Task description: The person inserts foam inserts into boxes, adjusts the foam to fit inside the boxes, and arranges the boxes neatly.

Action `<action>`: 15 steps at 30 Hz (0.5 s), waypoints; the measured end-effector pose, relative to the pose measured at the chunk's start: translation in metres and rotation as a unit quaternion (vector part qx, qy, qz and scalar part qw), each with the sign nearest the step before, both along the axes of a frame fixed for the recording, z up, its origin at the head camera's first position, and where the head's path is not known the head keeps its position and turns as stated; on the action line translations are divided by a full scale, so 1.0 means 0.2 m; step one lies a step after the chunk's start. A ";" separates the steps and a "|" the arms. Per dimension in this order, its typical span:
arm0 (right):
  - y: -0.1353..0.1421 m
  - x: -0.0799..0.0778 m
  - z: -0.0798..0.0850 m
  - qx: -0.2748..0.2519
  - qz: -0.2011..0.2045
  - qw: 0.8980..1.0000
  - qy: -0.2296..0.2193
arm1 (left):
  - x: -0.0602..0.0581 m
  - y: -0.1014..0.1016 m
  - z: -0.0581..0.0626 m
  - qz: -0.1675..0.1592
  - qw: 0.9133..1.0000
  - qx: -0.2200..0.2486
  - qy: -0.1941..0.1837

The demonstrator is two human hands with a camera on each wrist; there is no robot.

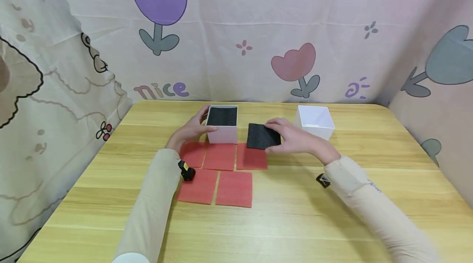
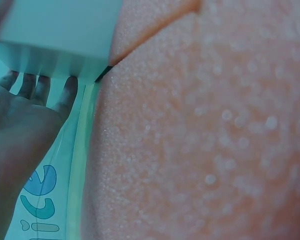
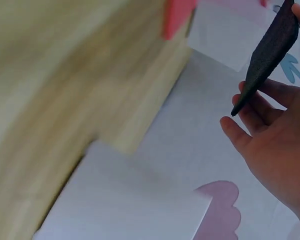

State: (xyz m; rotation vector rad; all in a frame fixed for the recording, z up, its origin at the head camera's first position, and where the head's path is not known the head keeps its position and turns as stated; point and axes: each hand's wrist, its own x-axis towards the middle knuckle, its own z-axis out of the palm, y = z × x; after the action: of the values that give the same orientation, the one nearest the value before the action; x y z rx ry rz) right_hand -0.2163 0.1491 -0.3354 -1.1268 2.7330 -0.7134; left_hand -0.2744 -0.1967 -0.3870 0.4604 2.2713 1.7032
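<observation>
- Grips one box (image 1: pixel 223 135) in the left hand (image 1: pixel 192 129).
- Pinches a black square (image 1: pixel 258 136) in the right hand (image 1: pixel 292 137), near red squares (image 1: pixel 219 157), apparently mid-transfer.
- Likely calls for level lowering next.

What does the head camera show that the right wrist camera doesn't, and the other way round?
Only the head view: the left hand gripping a pale box, with a black sheet inside it.
Only the right wrist view: the palm side of the right hand.
Both: that hand holding a black square, and part of the wooden table.
</observation>
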 end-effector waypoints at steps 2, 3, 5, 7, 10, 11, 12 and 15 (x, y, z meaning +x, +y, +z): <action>-0.05 -0.03 0.02 -0.001 -0.001 1.000 -0.004 | -0.01 0.00 -0.01 -0.003 1.000 -0.002 0.008; -0.07 -0.05 0.03 -0.002 -0.001 1.000 -0.006 | -0.01 0.00 -0.01 -0.004 1.000 0.000 0.011; -0.12 -0.08 0.04 -0.002 0.000 1.000 -0.007 | 0.00 0.00 -0.01 -0.003 1.000 -0.001 0.015; -0.16 -0.11 0.05 -0.001 0.001 1.000 -0.009 | 0.00 0.00 -0.01 -0.003 1.000 -0.001 0.018; -0.21 -0.15 0.07 -0.002 -0.001 1.000 -0.012 | 0.00 0.00 -0.01 -0.008 1.000 -0.002 0.021; -0.23 -0.16 0.08 -0.002 -0.001 1.000 -0.012 | 0.00 0.00 -0.01 -0.009 1.000 -0.002 0.021; -0.25 -0.17 0.08 -0.002 -0.001 1.000 -0.013 | 0.00 0.00 -0.01 -0.011 1.000 0.000 0.021; -0.29 -0.20 0.10 0.000 0.001 1.000 -0.011 | 0.00 0.00 -0.01 -0.013 1.000 0.006 0.022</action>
State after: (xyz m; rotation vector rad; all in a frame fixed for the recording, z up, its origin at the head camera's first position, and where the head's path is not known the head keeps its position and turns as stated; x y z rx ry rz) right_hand -0.2573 0.0920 -0.3160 -1.1144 2.7130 -0.7204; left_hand -0.2745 -0.1965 -0.3895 0.5319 2.2772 1.7109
